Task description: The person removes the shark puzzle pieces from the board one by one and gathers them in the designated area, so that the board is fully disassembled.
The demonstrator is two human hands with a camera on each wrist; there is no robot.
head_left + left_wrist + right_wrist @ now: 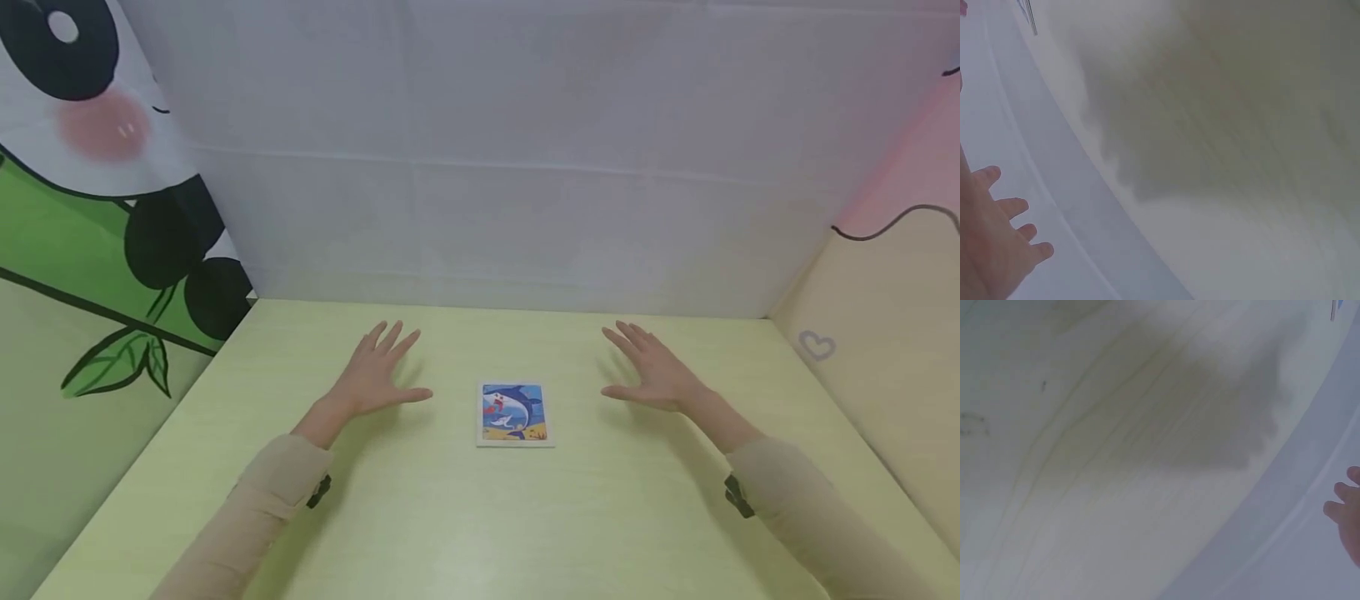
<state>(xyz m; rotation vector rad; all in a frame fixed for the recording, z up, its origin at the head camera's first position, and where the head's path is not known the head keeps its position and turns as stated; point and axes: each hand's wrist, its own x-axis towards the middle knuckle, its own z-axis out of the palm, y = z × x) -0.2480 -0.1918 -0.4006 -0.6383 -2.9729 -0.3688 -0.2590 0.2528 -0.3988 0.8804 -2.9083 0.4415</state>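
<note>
A small rectangular picture board (514, 414) lies flat on the table, with a light frame around a blue scene of a dolphin or whale-like animal and a smaller one. To its left, my left hand (375, 375) hovers over the tabletop, fingers spread and holding nothing. On the other side, my right hand (655, 372) is held up in much the same way, its fingers spread too. Neither hand touches the board. The left wrist view shows part of the left hand (994, 231); only some fingers of the right hand (1346, 506) appear in the right wrist view.
The pale yellow table (480, 525) meets a whitish cloth wall (525, 225) at the back. A panel with a panda-like drawing (105, 150) stands at the left. At the right is a pink and cream panel (885, 292) with a small heart.
</note>
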